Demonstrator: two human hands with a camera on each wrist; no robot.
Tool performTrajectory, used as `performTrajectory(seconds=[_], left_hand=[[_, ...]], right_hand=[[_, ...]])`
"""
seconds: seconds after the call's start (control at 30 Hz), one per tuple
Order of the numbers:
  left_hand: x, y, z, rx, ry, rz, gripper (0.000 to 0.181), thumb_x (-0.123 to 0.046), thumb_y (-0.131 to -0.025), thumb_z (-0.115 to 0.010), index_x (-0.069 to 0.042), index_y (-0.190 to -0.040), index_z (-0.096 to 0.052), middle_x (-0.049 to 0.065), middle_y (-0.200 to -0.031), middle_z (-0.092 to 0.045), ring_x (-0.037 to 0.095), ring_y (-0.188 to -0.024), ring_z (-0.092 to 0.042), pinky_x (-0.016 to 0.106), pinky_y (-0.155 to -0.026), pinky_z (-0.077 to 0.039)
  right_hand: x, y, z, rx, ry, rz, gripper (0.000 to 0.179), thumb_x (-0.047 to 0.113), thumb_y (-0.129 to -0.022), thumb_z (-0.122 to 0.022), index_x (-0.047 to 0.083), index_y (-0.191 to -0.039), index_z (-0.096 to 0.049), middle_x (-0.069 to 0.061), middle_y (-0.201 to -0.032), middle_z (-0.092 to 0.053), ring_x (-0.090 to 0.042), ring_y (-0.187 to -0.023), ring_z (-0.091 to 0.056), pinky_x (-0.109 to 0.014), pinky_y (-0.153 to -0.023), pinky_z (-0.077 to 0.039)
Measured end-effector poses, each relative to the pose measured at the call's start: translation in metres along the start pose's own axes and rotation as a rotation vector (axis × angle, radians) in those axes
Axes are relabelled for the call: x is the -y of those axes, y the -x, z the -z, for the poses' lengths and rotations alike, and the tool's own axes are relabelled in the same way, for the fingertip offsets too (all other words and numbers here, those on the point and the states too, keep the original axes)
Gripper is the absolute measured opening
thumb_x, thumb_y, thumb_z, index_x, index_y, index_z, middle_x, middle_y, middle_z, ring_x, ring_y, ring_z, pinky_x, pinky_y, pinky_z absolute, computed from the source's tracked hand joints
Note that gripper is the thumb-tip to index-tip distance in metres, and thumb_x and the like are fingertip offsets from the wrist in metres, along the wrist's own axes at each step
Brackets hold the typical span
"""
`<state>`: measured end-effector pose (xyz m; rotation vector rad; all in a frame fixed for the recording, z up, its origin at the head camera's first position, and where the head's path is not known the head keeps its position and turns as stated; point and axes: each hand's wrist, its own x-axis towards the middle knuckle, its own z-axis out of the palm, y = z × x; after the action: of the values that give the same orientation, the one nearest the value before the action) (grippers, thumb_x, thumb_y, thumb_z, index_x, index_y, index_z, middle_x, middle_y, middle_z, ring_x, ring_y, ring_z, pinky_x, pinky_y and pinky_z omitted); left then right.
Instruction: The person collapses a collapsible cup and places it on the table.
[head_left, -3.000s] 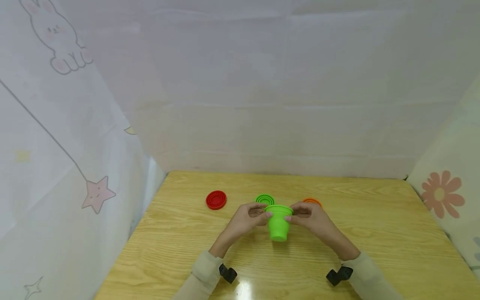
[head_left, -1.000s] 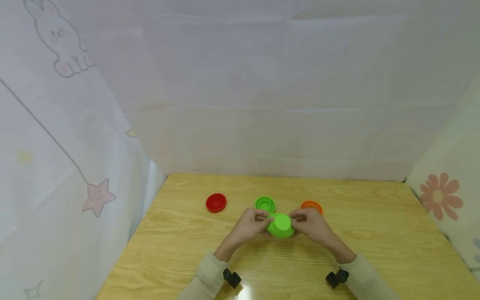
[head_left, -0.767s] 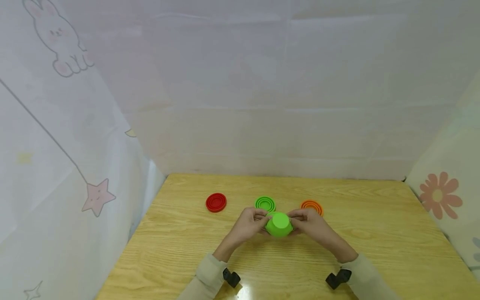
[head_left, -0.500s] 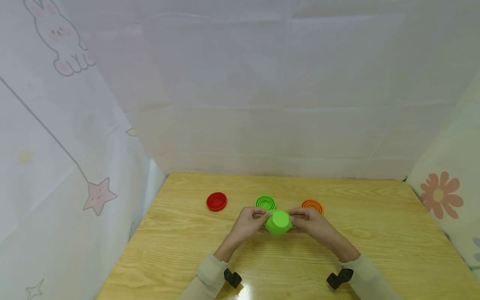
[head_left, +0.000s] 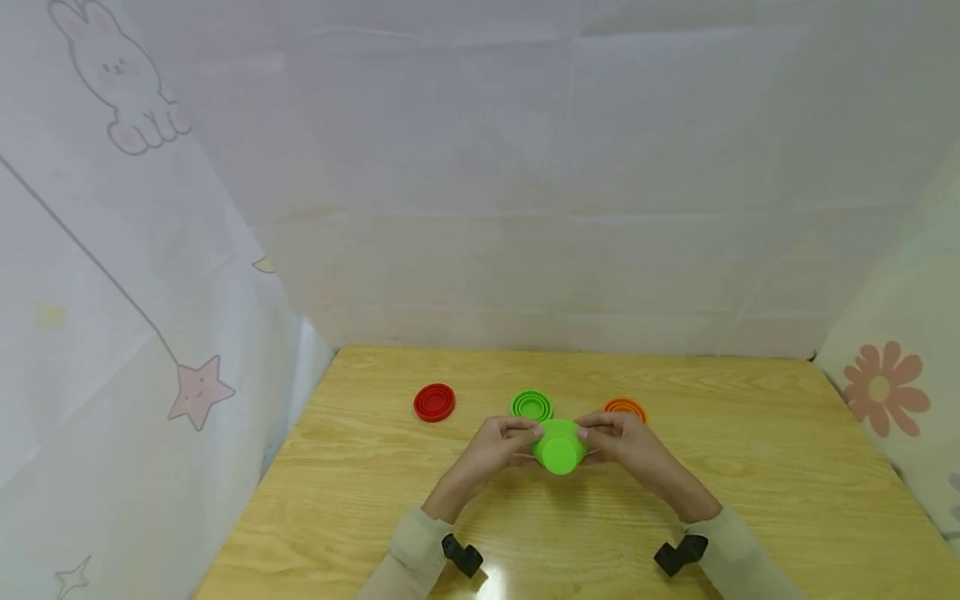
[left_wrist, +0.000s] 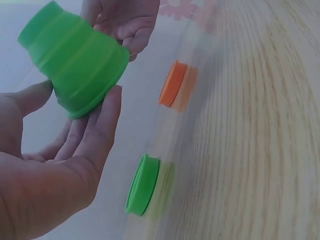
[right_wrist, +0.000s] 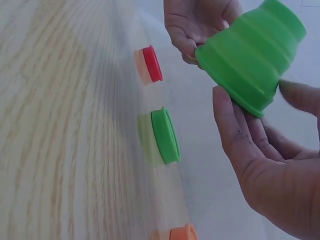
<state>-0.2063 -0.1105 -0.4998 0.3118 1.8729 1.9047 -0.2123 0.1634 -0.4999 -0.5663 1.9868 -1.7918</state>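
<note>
Both hands hold a green collapsible cup (head_left: 560, 450) above the table, its round base turned toward the head camera. In the left wrist view its stepped wall (left_wrist: 75, 55) is drawn out, with the wide rim facing away from the base. My left hand (head_left: 487, 454) pinches one side, thumb on the wall and fingers at the rim. On the opposite side my right hand (head_left: 632, 450) grips it the same way. Just beyond the hands lies a second green collapsible cup (head_left: 532, 406), folded flat. The cup's inside is hidden.
A flat red collapsible cup (head_left: 434, 402) lies at the back left of the wooden table (head_left: 360, 500). An orange one (head_left: 626, 408), also folded flat, is behind the right hand and partly covered by it. Printed cloth (head_left: 570, 208) hangs around the table's back and sides.
Three seconds ago the held green cup stood nearly upright; it has since been tipped so its base faces the head camera. Over the last half second the base has swung slightly downward.
</note>
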Motion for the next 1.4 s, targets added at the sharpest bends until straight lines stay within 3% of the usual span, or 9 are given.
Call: performTrajectory(seconds=[0.13,0.33,0.47,0.63,0.7,0.93,1.2,1.3,1.4], left_hand=[[-0.001,-0.002,0.0,-0.01,-0.046,0.003,0.041,-0.023,-0.105,-0.068,0.006,-0.134,-0.064,0.019,-0.123,-0.074,0.016,-0.099,-0.075,0.052,-0.1,-0.063],[-0.003,-0.002,-0.005,-0.02,-0.126,-0.024,0.04,-0.02,-0.103,-0.069,0.008,-0.131,-0.066,0.024,-0.12,-0.074,0.02,-0.094,-0.076,0.059,-0.093,-0.063],[-0.004,-0.003,-0.008,-0.014,-0.118,-0.039,0.038,-0.023,-0.105,-0.067,0.007,-0.129,-0.068,0.024,-0.119,-0.075,0.023,-0.094,-0.077,0.062,-0.093,-0.062],[-0.006,-0.002,-0.01,0.011,-0.092,-0.045,0.041,-0.027,-0.106,-0.065,0.006,-0.131,-0.067,0.023,-0.12,-0.075,0.023,-0.097,-0.077,0.063,-0.097,-0.06],[-0.007,-0.001,-0.01,0.012,-0.087,-0.043,0.041,-0.024,-0.105,-0.067,0.007,-0.132,-0.066,0.024,-0.121,-0.074,0.022,-0.096,-0.077,0.064,-0.097,-0.06],[-0.006,-0.002,-0.016,-0.042,-0.158,-0.081,0.032,-0.014,-0.103,-0.067,0.006,-0.128,-0.068,0.022,-0.119,-0.075,0.02,-0.091,-0.078,0.059,-0.088,-0.065],[-0.004,-0.006,-0.016,-0.181,-0.322,-0.137,0.027,-0.013,-0.105,-0.062,0.001,-0.127,-0.072,0.022,-0.117,-0.075,0.025,-0.095,-0.079,0.051,-0.083,-0.068],[-0.002,-0.007,-0.016,-0.234,-0.352,-0.146,0.029,-0.017,-0.105,-0.064,0.0,-0.127,-0.072,0.022,-0.116,-0.076,0.027,-0.096,-0.079,0.049,-0.082,-0.068],[-0.002,-0.006,-0.017,-0.229,-0.309,-0.132,0.032,-0.019,-0.105,-0.065,0.002,-0.127,-0.072,0.022,-0.116,-0.076,0.027,-0.098,-0.079,0.051,-0.084,-0.067]], right_hand=[[0.001,0.0,0.001,0.007,0.016,0.012,0.045,0.024,-0.106,-0.065,-0.009,-0.136,-0.061,-0.015,-0.122,-0.075,-0.018,-0.102,-0.077,-0.054,-0.094,-0.063],[0.002,0.002,-0.001,-0.008,0.075,0.025,0.042,0.021,-0.103,-0.07,-0.011,-0.129,-0.065,-0.02,-0.114,-0.075,-0.015,-0.093,-0.078,-0.053,-0.088,-0.065],[0.005,0.005,-0.002,-0.06,0.197,0.053,0.034,0.017,-0.104,-0.068,-0.008,-0.127,-0.067,-0.019,-0.11,-0.075,-0.009,-0.088,-0.075,-0.042,-0.079,-0.068],[0.007,0.007,-0.005,-0.117,0.386,0.159,0.027,0.014,-0.105,-0.066,-0.003,-0.124,-0.07,-0.017,-0.11,-0.076,-0.003,-0.09,-0.073,-0.025,-0.076,-0.065],[0.005,0.006,-0.006,-0.123,0.41,0.189,0.025,0.014,-0.105,-0.066,-0.003,-0.123,-0.072,-0.017,-0.11,-0.077,-0.003,-0.09,-0.074,-0.022,-0.076,-0.064],[0.0,0.004,-0.009,-0.064,0.279,0.139,0.031,0.017,-0.108,-0.06,-0.006,-0.128,-0.068,-0.027,-0.119,-0.073,-0.005,-0.09,-0.076,-0.038,-0.075,-0.069],[-0.005,0.003,-0.007,0.048,-0.005,0.0,0.05,0.022,-0.111,-0.055,-0.009,-0.149,-0.049,-0.032,-0.144,-0.058,-0.017,-0.112,-0.075,-0.054,-0.098,-0.062],[-0.007,0.002,-0.009,0.038,-0.022,-0.021,0.053,0.021,-0.109,-0.06,-0.006,-0.153,-0.046,-0.03,-0.148,-0.056,-0.021,-0.114,-0.074,-0.055,-0.102,-0.061],[-0.008,0.001,-0.011,-0.027,0.011,-0.035,0.056,0.023,-0.104,-0.068,-0.004,-0.15,-0.05,-0.029,-0.144,-0.059,-0.023,-0.111,-0.075,-0.053,-0.099,-0.063]])
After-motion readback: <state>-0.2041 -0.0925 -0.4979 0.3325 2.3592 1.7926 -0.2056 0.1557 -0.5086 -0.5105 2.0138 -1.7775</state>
